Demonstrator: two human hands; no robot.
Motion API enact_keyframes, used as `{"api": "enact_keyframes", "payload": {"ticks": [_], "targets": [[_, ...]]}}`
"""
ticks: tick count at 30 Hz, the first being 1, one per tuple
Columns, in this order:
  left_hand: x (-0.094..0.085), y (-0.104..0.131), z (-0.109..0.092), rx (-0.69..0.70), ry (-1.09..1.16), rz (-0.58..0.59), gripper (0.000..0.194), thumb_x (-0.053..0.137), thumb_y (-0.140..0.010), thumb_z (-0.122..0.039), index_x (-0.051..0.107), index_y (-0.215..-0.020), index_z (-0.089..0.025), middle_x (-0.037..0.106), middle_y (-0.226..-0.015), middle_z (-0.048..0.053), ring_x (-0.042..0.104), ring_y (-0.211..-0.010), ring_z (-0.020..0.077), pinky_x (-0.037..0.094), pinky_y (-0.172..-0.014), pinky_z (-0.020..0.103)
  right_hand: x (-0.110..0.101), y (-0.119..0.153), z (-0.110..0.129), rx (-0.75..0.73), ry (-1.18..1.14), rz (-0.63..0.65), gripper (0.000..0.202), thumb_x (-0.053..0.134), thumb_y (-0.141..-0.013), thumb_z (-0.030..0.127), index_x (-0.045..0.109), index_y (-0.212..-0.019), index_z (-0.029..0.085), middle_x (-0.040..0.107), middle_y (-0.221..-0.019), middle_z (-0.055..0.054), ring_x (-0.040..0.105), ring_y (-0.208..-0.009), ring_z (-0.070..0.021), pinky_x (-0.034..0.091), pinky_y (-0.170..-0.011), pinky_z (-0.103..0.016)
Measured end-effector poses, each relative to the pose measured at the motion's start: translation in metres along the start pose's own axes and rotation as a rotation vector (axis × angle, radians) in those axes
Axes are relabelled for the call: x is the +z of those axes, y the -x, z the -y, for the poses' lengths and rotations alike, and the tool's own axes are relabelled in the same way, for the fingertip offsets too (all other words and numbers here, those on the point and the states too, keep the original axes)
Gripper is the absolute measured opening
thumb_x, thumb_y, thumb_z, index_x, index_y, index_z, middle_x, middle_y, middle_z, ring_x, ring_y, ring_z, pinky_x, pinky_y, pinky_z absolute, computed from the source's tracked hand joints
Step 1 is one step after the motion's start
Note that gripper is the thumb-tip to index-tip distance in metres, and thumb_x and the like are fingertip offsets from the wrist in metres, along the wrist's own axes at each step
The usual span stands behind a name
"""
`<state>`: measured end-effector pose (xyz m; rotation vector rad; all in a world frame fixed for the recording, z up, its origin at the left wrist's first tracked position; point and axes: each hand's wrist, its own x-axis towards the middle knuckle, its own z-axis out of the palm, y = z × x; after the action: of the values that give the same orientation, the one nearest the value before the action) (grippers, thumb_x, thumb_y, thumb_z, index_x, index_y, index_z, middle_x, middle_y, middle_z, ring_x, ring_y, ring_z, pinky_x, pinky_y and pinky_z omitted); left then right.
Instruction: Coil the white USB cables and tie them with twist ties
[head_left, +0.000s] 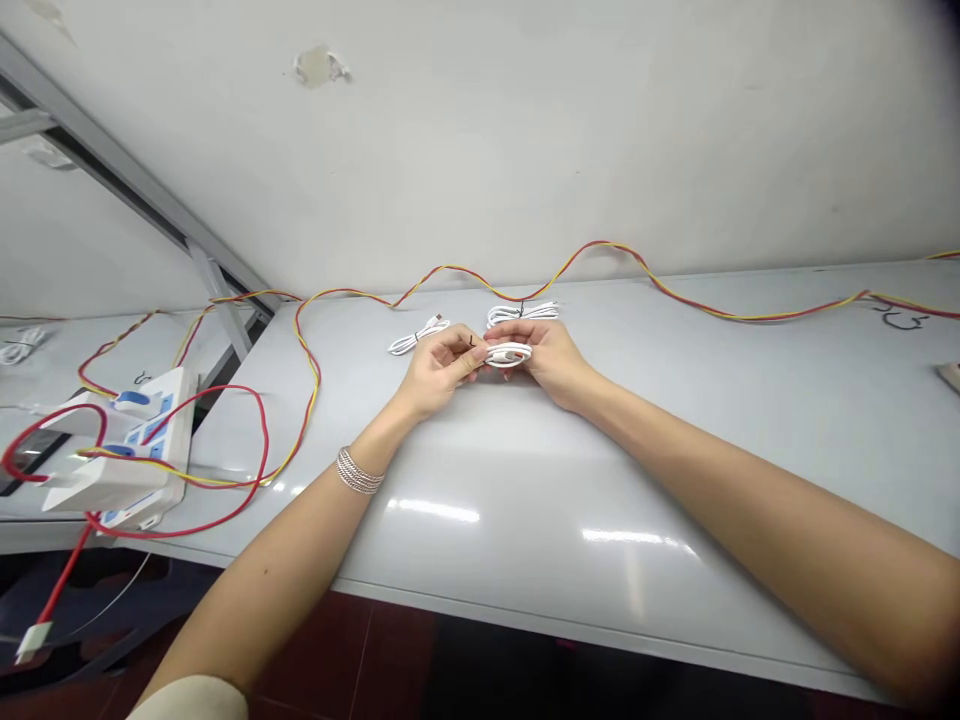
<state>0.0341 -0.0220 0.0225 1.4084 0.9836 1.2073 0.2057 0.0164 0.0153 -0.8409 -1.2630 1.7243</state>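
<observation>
Treat as the step in hand: steadying and neatening the white cable coil (508,356). Press the loops flush against one another, forming one flat, even oval. Apply only enough thumb pressure to prevent slippage; avoid kinking the cable at the bends. Align the connector (517,354), with orange showing at the plug, along the loops rather than across them. Guard the thin dark strip (471,342) at the left forefinger, possibly a tie, against being dropped or trapped beneath a loop.

Locate the coil between both hands, over the gray table (525,500), with the long axis running from left to right. Note the left hand (442,372) pinching the left end between thumb and forefinger. Note the right hand (553,365) curled around the far side and right end, apparently gripping the same coil; cannot tell the right thumb's placement, hidden from this angle.

Observe clearance from two neighboring items: the loose-ended cable bundle (407,343) beyond the left hand, and the tied cable bundle (536,313) just beyond the right fingers.
</observation>
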Motion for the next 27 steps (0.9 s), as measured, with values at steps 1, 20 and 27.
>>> {"api": "enact_keyframes", "payload": {"ticks": [1, 20, 27], "targets": [[0.0007, 0.0001, 0.0006, -0.003, 0.007, -0.008, 0.042, 0.083, -0.073, -0.052, 0.063, -0.074, -0.015, 0.063, -0.065, 0.001, 0.052, -0.052, 0.0079, 0.034, -0.047, 0.022, -0.0003, -0.0001, 0.0007, 0.011, -0.009, 0.001, 0.025, 0.079, -0.060, 0.021, 0.070, -0.083, 0.017, 0.070, -0.071, -0.001, 0.063, -0.063, -0.0144, 0.050, -0.055, -0.026], [-0.0035, -0.0016, 0.0061, 0.014, 0.016, -0.068, 0.040, 0.081, -0.076, -0.051, 0.065, -0.078, -0.015, 0.063, -0.069, 0.001, 0.055, -0.056, 0.0082, 0.038, -0.049, 0.021, -0.0025, -0.0009, 0.0045, 0.058, -0.014, 0.079, 0.034, 0.082, -0.060, 0.021, 0.070, -0.091, 0.015, 0.069, -0.068, -0.001, 0.063, -0.057, -0.0134, 0.052, -0.055, -0.026], [-0.0049, -0.0032, 0.0056, 0.108, -0.098, -0.023, 0.035, 0.079, -0.079, -0.049, 0.069, -0.077, -0.015, 0.065, -0.068, 0.002, 0.054, -0.056, 0.0087, 0.041, -0.052, 0.023, -0.0043, -0.0016, 0.0025, 0.078, -0.048, 0.010, 0.036, 0.079, -0.059, 0.016, 0.074, -0.095, 0.015, 0.072, -0.074, -0.003, 0.061, -0.061, -0.0129, 0.044, -0.051, -0.024]]}}
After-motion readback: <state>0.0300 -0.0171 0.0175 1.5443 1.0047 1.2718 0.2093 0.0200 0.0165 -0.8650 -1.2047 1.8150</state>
